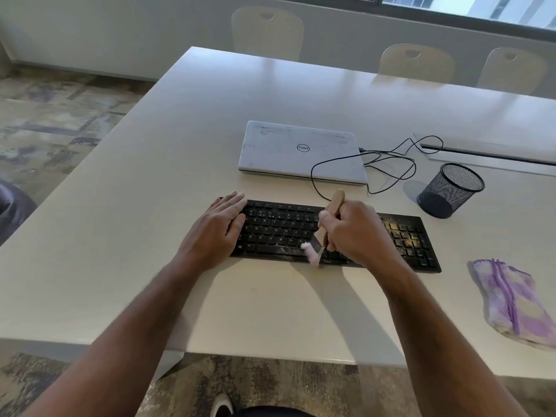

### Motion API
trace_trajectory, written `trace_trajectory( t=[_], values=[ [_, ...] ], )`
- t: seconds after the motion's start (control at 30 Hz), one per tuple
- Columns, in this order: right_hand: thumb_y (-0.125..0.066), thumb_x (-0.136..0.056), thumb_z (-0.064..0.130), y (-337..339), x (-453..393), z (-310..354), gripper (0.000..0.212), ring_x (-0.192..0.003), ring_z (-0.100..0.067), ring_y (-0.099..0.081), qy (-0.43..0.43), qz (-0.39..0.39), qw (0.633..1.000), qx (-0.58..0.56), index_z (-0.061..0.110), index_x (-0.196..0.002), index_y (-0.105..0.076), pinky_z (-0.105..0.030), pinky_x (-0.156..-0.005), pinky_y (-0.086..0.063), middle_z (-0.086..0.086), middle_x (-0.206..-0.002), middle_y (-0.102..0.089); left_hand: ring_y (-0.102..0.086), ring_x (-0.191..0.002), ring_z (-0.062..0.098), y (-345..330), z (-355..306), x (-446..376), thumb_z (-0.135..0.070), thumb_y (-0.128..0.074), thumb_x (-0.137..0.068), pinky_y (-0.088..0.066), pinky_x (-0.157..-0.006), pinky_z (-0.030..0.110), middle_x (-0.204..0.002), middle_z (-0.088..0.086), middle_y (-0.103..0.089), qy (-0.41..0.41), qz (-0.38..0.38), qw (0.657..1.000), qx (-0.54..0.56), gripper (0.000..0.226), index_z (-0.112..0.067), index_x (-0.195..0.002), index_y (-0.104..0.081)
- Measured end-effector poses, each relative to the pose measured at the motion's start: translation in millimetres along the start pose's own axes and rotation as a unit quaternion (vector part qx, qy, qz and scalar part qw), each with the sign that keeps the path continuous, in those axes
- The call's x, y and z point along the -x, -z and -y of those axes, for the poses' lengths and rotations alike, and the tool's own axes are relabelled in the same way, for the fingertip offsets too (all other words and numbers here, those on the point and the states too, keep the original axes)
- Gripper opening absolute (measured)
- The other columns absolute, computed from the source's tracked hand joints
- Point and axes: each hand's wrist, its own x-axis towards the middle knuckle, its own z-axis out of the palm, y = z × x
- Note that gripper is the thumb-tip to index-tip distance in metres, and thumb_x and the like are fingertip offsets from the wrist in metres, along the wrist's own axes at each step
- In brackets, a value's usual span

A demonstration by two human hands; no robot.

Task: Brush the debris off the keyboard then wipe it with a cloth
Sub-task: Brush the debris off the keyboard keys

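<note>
So that's one keyboard (331, 234), one brush (328, 224), one cloth (511, 302), one laptop (301, 150), one mesh cup (449, 189), three chairs (267, 33), two hands (216, 233).

A single wide-angle view from the person's head looks forward and steeply down across the desk (270, 311). Both forearms reach in from the bottom edge, close to the lens. The far desk edge, chairs (267, 31) and a window strip (481, 7) curve along the top.
</note>
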Motion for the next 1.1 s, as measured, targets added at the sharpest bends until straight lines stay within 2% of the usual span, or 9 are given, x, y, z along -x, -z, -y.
trace_trajectory(
  t=[0.17, 0.3, 0.47, 0.6, 0.7, 0.8, 0.93, 1.1],
  values=[
    [-0.057, -0.107, 0.031, -6, -2, 4, 0.035, -0.068, -0.030, -0.073, 0.007, -0.034, 0.999, -0.039, 0.009, -0.083, -0.070, -0.052, -0.071, -0.062, -0.006, -0.066, -0.073, -0.031, -0.149, 0.007, 0, 0, 1, -0.030, -0.039, -0.103, -0.019, -0.125, 0.027, -0.154, 0.005, -0.047, 0.000, -0.001, 1.000, -0.001, 0.051, -0.007, -0.147, -0.050],
    [-0.058, -0.105, 0.027, -9, -2, 4, 0.035, -0.066, -0.032, -0.072, -0.003, -0.007, 1.000, -0.013, 0.003, -0.082, -0.070, -0.051, -0.071, -0.060, -0.009, -0.064, -0.072, -0.031, -0.149, 0.007, 1, -1, 0, -0.030, -0.039, -0.103, -0.017, -0.125, 0.025, -0.154, 0.005, -0.047, 0.001, 0.000, 1.000, -0.002, 0.051, -0.006, -0.147, -0.051],
    [-0.057, -0.107, 0.030, -9, -3, 7, 0.034, -0.068, -0.031, -0.072, 0.006, -0.042, 0.998, -0.039, 0.008, -0.085, -0.071, -0.050, -0.068, -0.061, -0.007, -0.067, -0.072, -0.032, -0.149, 0.008, 0, -1, 1, -0.029, -0.039, -0.103, -0.016, -0.124, 0.021, -0.154, 0.006, -0.048, 0.001, 0.000, 1.000, -0.001, 0.051, -0.006, -0.147, -0.051],
    [-0.058, -0.104, 0.026, -10, -3, 9, 0.036, -0.068, -0.036, -0.070, -0.003, 0.004, 1.000, -0.014, -0.002, -0.084, -0.070, -0.050, -0.069, -0.059, -0.012, -0.066, -0.072, -0.031, -0.149, 0.007, 0, 0, 0, -0.030, -0.039, -0.103, -0.017, -0.125, 0.025, -0.154, 0.005, -0.047, 0.001, 0.001, 1.000, 0.000, 0.051, -0.007, -0.147, -0.051],
    [-0.059, -0.106, 0.026, -8, -5, 14, 0.035, -0.065, -0.030, -0.072, 0.011, -0.014, 0.999, -0.049, 0.002, -0.083, -0.071, -0.052, -0.069, -0.061, -0.005, -0.063, -0.072, -0.031, -0.149, 0.008, 1, 0, 0, -0.030, -0.038, -0.103, -0.017, -0.125, 0.026, -0.155, 0.005, -0.047, 0.003, 0.004, 1.000, 0.000, 0.051, -0.007, -0.147, -0.051],
    [-0.058, -0.108, 0.028, -14, -5, 17, 0.032, -0.065, -0.021, -0.072, 0.024, -0.015, 0.998, -0.061, 0.006, -0.088, -0.071, -0.047, -0.072, -0.062, 0.005, -0.063, -0.073, -0.031, -0.149, 0.009, 1, 0, 0, -0.030, -0.039, -0.103, -0.017, -0.125, 0.025, -0.155, 0.006, -0.047, 0.003, 0.004, 1.000, -0.001, 0.051, -0.006, -0.147, -0.051],
    [-0.060, -0.105, 0.027, -17, -7, 17, 0.032, -0.062, -0.022, -0.073, 0.011, 0.013, 1.000, -0.026, 0.003, -0.086, -0.070, -0.049, -0.070, -0.061, -0.008, -0.068, -0.073, -0.031, -0.149, 0.008, 1, 0, 0, -0.030, -0.039, -0.103, -0.016, -0.125, 0.024, -0.155, 0.005, -0.047, 0.003, 0.006, 1.000, -0.002, 0.051, -0.007, -0.147, -0.051],
    [-0.059, -0.107, 0.029, -17, -8, 21, 0.031, -0.067, -0.025, -0.073, 0.017, -0.011, 0.999, -0.045, 0.007, -0.087, -0.071, -0.048, -0.073, -0.061, -0.004, -0.068, -0.073, -0.031, -0.149, 0.009, 1, -2, 0, -0.029, -0.039, -0.103, -0.015, -0.124, 0.021, -0.155, 0.006, -0.047, 0.005, 0.007, 1.000, -0.001, 0.052, -0.005, -0.147, -0.051]
  ],
)
